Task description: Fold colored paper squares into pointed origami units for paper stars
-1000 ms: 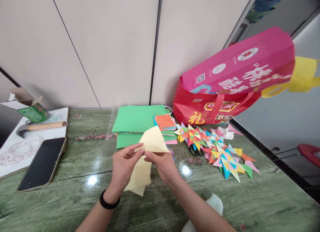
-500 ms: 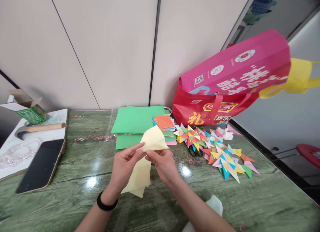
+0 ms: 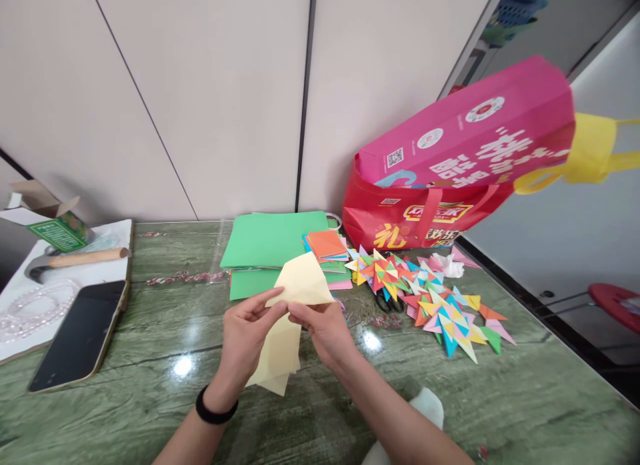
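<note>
A pale yellow sheet of paper (image 3: pixel 303 278) is held up above the table, its lower edge folded where my thumbs press. My left hand (image 3: pixel 247 331) pinches it at the left, and my right hand (image 3: pixel 323 328) pinches it at the right, with both thumb tips almost touching. Beneath my hands, more pale yellow paper sheets (image 3: pixel 277 355) lie loosely overlapped on the table. Just behind the held sheet sits a stack of green paper (image 3: pixel 273 241), with small coloured square papers (image 3: pixel 326 245) on its right side, orange uppermost.
Several folded multicoloured paper stars (image 3: pixel 450 318) pile up at the right, with black scissors handles (image 3: pixel 389 303) partly under them. Behind stands a red gift bag (image 3: pixel 370 215). On the left are a phone (image 3: pixel 80 335), a wooden-handled tool (image 3: pixel 85 257), beads (image 3: pixel 35 311) and an opened box (image 3: pixel 55 221).
The held sheet is tipped slightly more upright and shows more of its face. Both hands keep their pinch in nearly the same spot. The whole view has shifted a little.
</note>
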A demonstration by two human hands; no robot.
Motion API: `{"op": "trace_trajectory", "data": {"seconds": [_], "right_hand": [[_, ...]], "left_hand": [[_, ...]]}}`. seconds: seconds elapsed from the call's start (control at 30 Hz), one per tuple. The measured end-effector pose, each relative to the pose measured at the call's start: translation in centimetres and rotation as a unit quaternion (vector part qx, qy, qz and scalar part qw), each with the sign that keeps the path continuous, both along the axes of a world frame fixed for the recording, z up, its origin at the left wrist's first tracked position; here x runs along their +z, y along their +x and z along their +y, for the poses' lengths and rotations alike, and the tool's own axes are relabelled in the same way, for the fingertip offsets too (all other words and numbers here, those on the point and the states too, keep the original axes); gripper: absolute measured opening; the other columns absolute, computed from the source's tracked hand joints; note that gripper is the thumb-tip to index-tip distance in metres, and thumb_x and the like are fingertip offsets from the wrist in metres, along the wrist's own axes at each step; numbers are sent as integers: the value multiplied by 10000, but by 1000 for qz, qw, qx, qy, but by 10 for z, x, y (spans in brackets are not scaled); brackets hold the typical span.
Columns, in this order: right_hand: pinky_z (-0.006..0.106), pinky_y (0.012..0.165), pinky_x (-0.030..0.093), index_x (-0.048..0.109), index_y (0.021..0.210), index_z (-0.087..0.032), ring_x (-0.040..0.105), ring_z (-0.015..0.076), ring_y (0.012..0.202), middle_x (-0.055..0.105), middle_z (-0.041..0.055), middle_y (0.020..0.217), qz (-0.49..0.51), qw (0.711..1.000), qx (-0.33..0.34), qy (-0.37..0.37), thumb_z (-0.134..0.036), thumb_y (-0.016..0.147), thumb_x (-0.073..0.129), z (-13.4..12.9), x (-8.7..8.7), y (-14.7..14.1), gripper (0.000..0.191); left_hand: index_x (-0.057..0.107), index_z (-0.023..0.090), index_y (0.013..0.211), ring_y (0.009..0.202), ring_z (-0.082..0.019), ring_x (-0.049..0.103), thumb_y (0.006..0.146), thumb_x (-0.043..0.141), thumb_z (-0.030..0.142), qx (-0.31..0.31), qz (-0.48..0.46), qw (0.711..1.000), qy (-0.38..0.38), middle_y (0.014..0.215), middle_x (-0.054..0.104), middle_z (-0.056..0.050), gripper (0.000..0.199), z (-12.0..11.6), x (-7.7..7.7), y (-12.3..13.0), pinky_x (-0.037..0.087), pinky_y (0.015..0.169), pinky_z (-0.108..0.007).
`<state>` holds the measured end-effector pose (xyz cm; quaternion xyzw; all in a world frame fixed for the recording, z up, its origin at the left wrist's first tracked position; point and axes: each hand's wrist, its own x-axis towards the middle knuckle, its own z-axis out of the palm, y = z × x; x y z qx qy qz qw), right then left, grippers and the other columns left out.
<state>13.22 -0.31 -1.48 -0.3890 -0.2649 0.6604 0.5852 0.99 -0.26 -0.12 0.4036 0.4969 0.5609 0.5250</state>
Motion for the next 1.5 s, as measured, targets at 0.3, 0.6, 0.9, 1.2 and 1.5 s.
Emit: {"op": "trace_trajectory", "data": {"seconds": [0.3, 0.6, 0.9, 1.2, 1.5], "right_hand": [[265, 652, 517, 720, 765, -139, 632, 133, 623, 717, 34, 709, 23, 999, 27, 10, -267, 539, 813, 2, 1, 2, 276], [241, 605, 522, 716, 724, -127, 633, 125, 571, 702, 38, 639, -16, 1000, 12, 17, -286, 577, 793, 5, -2, 6, 230], [278, 607, 535, 704, 706, -126, 638, 140, 577, 702, 47, 651, -2, 1000, 12, 7, -346, 580, 788, 5, 0, 6, 268], [282, 593, 527, 703, 683, -119, 625, 143, 545, 687, 53, 600, -41, 999, -26, 9, -392, 600, 768, 5, -5, 2, 292], [264, 569, 522, 689, 806, -143, 627, 144, 585, 689, 35, 678, -52, 998, -28, 24, -372, 623, 754, 7, -4, 4, 301]], "left_hand": [[756, 175, 739, 561, -115, 614, 557, 802, 210, 12, -16, 1000, -6, 639, 727, -17, 191, 2, 0, -4, 496, 555, -186], [749, 160, 775, 588, -143, 654, 551, 807, 211, 6, -54, 998, -27, 665, 737, -38, 237, 3, -2, -4, 517, 581, -217], [747, 166, 748, 622, -149, 679, 536, 813, 193, 16, -81, 996, -32, 661, 741, -30, 223, 4, -2, -7, 529, 613, -205], [747, 150, 737, 647, -164, 686, 503, 827, 208, 31, -97, 993, -60, 677, 744, -40, 254, 2, 1, -3, 542, 642, -220], [748, 177, 719, 651, -171, 693, 522, 820, 214, 52, -47, 997, -36, 678, 746, -28, 213, 3, -6, -6, 540, 604, -202]]}}
